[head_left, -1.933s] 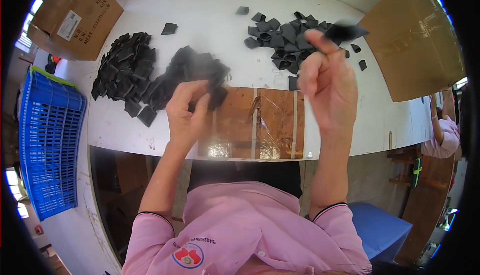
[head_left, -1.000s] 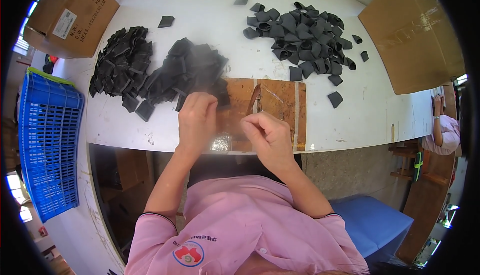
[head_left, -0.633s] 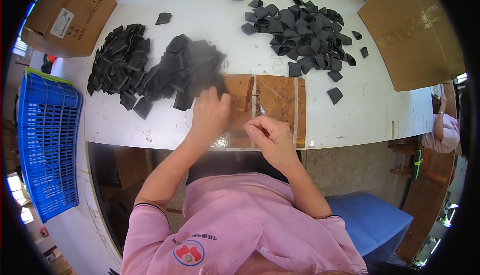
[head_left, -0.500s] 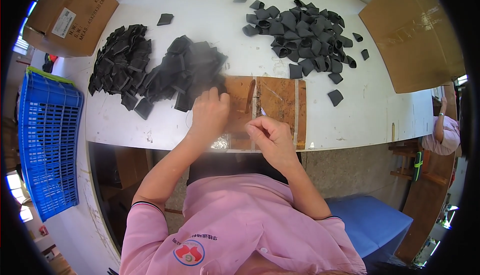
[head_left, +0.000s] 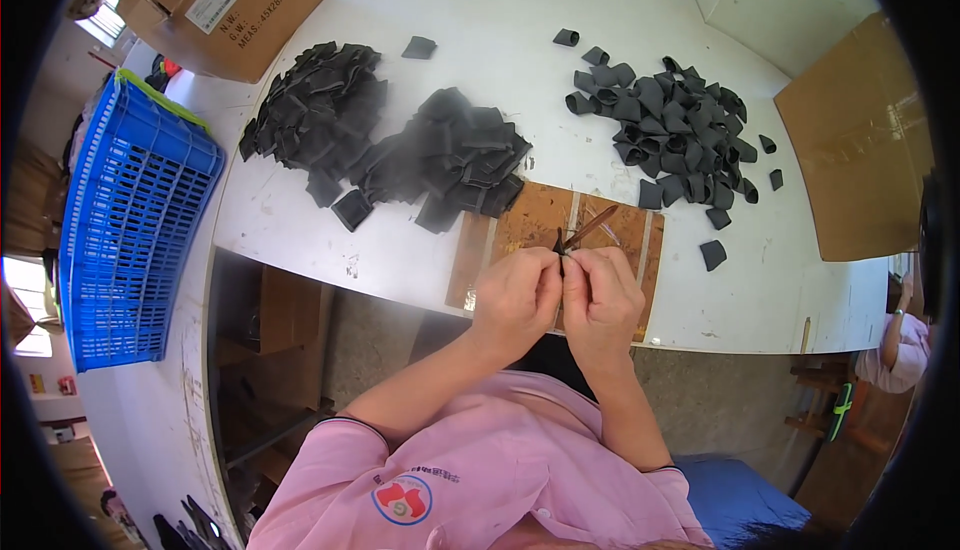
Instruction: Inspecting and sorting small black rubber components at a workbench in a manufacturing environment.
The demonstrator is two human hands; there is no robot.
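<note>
Presently, a small black piece [head_left: 560, 242] is held in the narrow grip of left hand [head_left: 515, 298] and right hand [head_left: 605, 300], over the brown taped board [head_left: 537, 216]. Beyond, flat black pieces [head_left: 318, 110] at left are judged outstanding; curled black pieces [head_left: 682, 133], heaped at right, completed.

On my left I have a blue plastic basket [head_left: 142, 235] with a green strip [head_left: 165, 100] along its upper edge. Beyond it I see a brown cardboard box [head_left: 285, 25] with a white label [head_left: 213, 5]. Another cardboard box [head_left: 860, 140] stands to my right. Farther right, I can see a person [head_left: 903, 355] in pink at the edge of my view, near a green-and-black thing [head_left: 840, 412].
</note>
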